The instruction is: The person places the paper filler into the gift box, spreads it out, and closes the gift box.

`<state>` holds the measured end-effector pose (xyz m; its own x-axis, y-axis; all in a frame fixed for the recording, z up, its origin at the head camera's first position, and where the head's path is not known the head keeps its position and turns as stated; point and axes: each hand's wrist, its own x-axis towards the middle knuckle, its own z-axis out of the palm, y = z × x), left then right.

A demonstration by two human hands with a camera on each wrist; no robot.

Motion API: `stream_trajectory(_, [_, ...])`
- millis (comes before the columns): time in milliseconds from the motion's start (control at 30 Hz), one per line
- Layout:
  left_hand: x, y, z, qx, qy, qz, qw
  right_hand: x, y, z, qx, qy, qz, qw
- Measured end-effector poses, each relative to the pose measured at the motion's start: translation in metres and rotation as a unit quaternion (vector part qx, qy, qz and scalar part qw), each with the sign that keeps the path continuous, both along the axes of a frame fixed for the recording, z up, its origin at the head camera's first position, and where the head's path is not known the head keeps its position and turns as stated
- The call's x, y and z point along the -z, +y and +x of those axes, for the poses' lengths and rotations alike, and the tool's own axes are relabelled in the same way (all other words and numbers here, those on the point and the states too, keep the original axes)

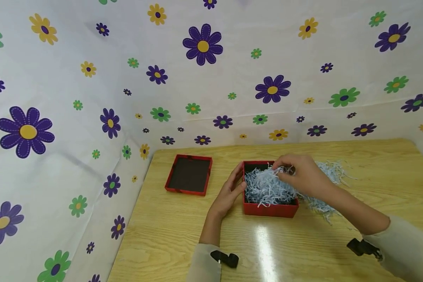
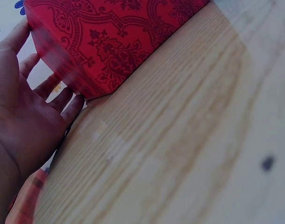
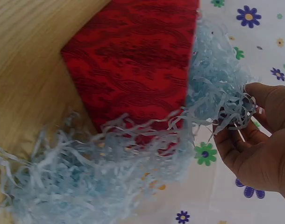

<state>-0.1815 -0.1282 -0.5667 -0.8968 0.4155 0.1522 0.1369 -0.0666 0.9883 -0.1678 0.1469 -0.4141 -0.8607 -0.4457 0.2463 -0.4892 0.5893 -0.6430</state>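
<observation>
A red patterned box (image 1: 270,210), its lid off, is heaped with pale blue shredded paper (image 1: 268,186). Against the box's left side rests my left hand (image 1: 229,196), its thumb near the rim; the left wrist view shows its fingers (image 2: 48,86) spread along the red wall. My right hand (image 1: 304,176) is over the box's right part and pinches a tuft of the shredded paper (image 3: 236,112) between thumb and fingers. In the right wrist view the strands hang around those fingertips and over the box's edge.
The red lid (image 1: 188,174) lies to the left with its dark inside up. More loose shredded paper (image 1: 329,172) is spread on the wooden table (image 1: 169,227) right of the box. A white sheet with flowers (image 1: 232,98) stands behind and at the left.
</observation>
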Motion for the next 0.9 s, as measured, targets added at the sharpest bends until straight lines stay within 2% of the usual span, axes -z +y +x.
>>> stream_trajectory(200, [-0.001, -0.001, 0.001, -0.003, 0.0, 0.001, 1.0, 0.015, -0.004, -0.002, -0.036, -0.017, 0.036, 0.9985])
stream_trajectory(367, [-0.002, -0.001, 0.001, -0.001, 0.0, 0.003, 1.0, 0.017, -0.004, -0.002, -0.077, -0.032, 0.077, 0.9936])
stream_trajectory(533, [-0.002, 0.0, 0.0, -0.001, 0.002, 0.001, 1.0, -0.003, 0.001, -0.003, -0.094, -0.043, 0.078, 0.9916])
stream_trajectory(733, [-0.001, -0.001, 0.0, -0.004, 0.002, 0.006, 1.0, -0.037, 0.015, -0.007, -0.079, -0.044, 0.075, 0.993])
stream_trajectory(833, [-0.001, -0.001, 0.0, -0.004, 0.0, 0.003, 1.0, -0.043, 0.019, -0.009, -0.083, -0.058, 0.052, 0.9935])
stream_trajectory(900, [0.0, 0.0, 0.0, -0.004, 0.0, 0.002, 1.0, -0.038, 0.02, -0.012, -0.099, -0.076, 0.03, 0.9918])
